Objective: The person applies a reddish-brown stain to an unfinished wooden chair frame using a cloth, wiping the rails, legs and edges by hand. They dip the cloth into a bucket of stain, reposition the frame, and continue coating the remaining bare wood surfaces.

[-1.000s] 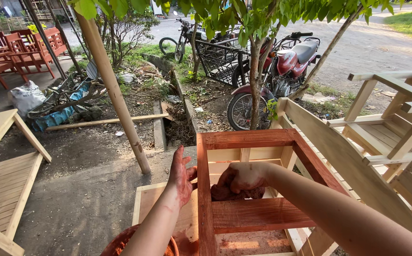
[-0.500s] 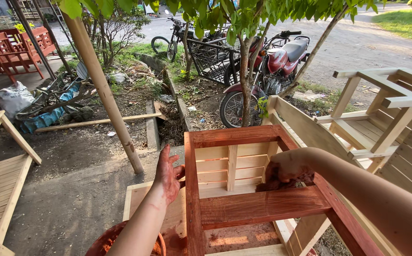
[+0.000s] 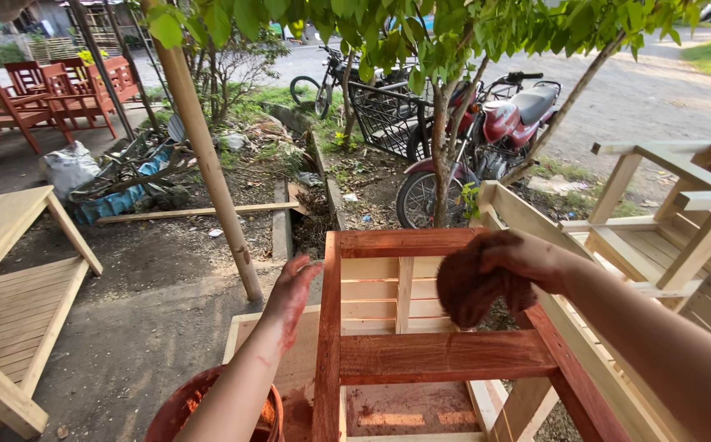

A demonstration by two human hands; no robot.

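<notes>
A wooden chair frame [image 3: 437, 356] stands in front of me, its upper rails stained reddish brown while its lower slats are pale bare wood. My right hand [image 3: 527, 258] grips a stain-soaked brown rag [image 3: 466, 286] and holds it over the frame's right side, just above the right rail. My left hand [image 3: 294, 286], smeared with red stain, rests open with fingers together against the outer face of the left post. A round reddish stain bucket [image 3: 179, 409] sits below my left forearm.
Unstained wooden chair frames stand at right [image 3: 666, 237] and left [image 3: 3, 303]. A bamboo post [image 3: 208, 155] rises ahead on the left. Beyond are a tree trunk [image 3: 441, 155], a red motorcycle [image 3: 494, 135], a bicycle, red chairs [image 3: 44, 94] and a debris pile.
My right hand has lifted with the rag from inside the frame up to its right side. The view has tipped slightly; my left hand stays on the left post.
</notes>
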